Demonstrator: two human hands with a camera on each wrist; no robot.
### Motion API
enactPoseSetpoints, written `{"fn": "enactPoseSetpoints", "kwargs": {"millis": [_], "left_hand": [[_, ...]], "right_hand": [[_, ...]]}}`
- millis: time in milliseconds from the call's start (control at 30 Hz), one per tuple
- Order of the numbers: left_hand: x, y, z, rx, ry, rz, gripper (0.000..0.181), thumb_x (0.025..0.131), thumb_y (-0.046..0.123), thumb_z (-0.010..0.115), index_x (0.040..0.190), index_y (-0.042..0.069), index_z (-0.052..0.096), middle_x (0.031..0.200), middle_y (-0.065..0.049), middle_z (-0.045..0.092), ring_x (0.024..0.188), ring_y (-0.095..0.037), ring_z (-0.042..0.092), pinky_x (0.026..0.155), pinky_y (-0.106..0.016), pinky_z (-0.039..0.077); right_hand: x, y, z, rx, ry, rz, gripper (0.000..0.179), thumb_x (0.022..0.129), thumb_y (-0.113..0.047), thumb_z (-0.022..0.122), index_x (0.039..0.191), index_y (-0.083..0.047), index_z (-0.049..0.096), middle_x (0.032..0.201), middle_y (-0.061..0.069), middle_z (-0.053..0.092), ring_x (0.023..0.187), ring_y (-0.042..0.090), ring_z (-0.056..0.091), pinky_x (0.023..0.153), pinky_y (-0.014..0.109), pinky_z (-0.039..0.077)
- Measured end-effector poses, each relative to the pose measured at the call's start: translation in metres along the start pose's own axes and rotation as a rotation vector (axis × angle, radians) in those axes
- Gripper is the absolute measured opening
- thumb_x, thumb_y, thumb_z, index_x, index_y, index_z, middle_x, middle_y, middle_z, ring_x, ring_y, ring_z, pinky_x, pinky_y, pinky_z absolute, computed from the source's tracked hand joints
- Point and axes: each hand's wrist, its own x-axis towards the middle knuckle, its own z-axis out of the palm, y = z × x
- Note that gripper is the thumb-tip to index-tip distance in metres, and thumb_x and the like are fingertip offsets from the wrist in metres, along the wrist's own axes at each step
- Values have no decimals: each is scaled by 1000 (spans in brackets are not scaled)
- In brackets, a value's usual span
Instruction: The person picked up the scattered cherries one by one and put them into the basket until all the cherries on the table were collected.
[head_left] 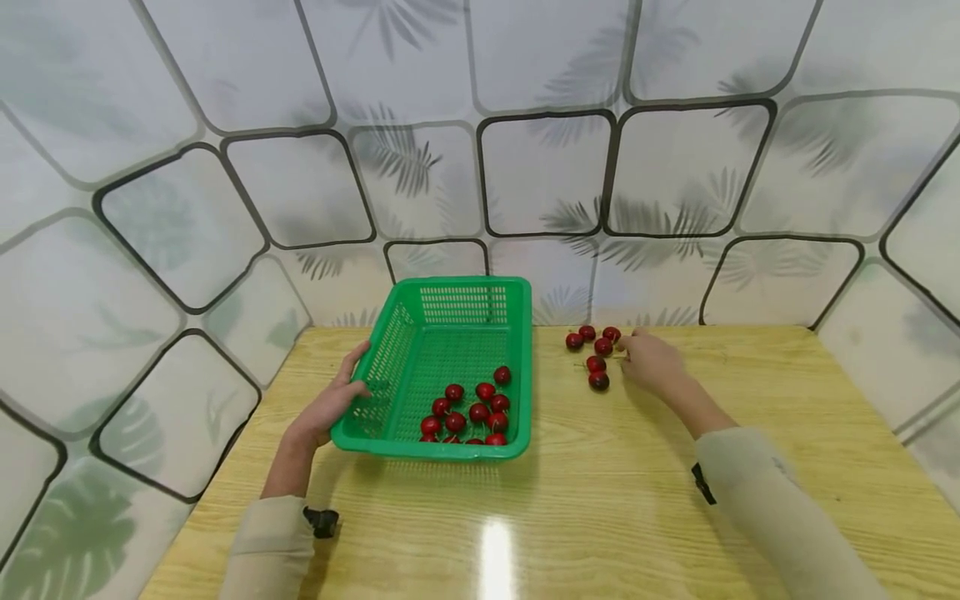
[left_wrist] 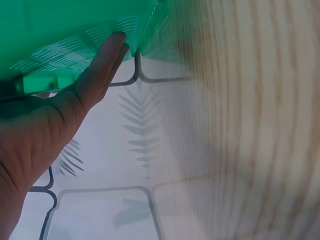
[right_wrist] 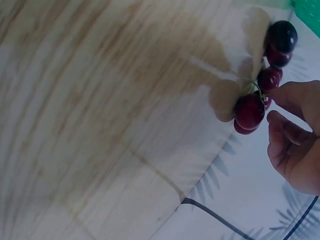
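Observation:
My left hand (head_left: 333, 408) grips the left side of a green plastic basket (head_left: 525, 333), thumb over the rim and fingers along the outside wall. In the left wrist view, those fingers (left_wrist: 102, 70) lie against the slotted wall. Red cherries (head_left: 455, 422) are gathered at the near right inside the basket. To its right, a loose group of dark red cherries (head_left: 596, 364) lies on the table. My right hand (head_left: 654, 362) is at the right edge of that group. Close up, its thumb and forefinger stand apart, fingertips right beside a stemmed cherry (right_wrist: 250, 111).
The wooden table (head_left: 615, 500) meets a patterned wall (head_left: 547, 175) just behind the basket and the loose cherries. A bright reflection shows on the tabletop near the front.

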Motion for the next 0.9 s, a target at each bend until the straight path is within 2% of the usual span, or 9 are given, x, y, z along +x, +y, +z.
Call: {"fn": "enactPoseSetpoints", "kwargs": {"millis": [167,333,433,667,900], "left_hand": [[1,1,2,7,2,1,85,93,5,39,159,37,-3,159,-22,2,94,-30,56,72,-38,52],[1,1,1,2,3,-4,84,94,4,39,159,37,-3,159,-22,3,94,-30,56,73,-37,52],[0,0,0,4,7,-3,84,94,4,38,159,37,-3,159,-22,3,94,-31,56,73,-38,52],[-2,0,-1,33,10,12,85,94,5,40,160,36,-4,162,-18,-6,102,-34,52,76,-38,51],[0,-3,-2,23,15,13,85,94,6,41,159,38,-2,161,-18,-3,98,-34,53,73,-39,52]], "right_hand": [[2,-3,10,-189,-17,-61,24,93,-1,56,113,2,68,105,21,62,91,39,61,67,47,54],[2,-6,16,-291,-5,-101,23,94,4,54,113,4,67,109,24,61,97,41,59,74,49,55],[2,-8,19,-334,-2,-103,24,92,7,56,113,4,67,112,25,59,98,41,58,74,48,55],[2,-12,24,-436,-40,-98,22,93,6,61,115,4,68,112,25,58,97,40,56,67,45,56],[3,-8,27,-441,-81,-70,32,94,6,61,126,7,61,115,26,58,103,41,55,70,46,56]]}}
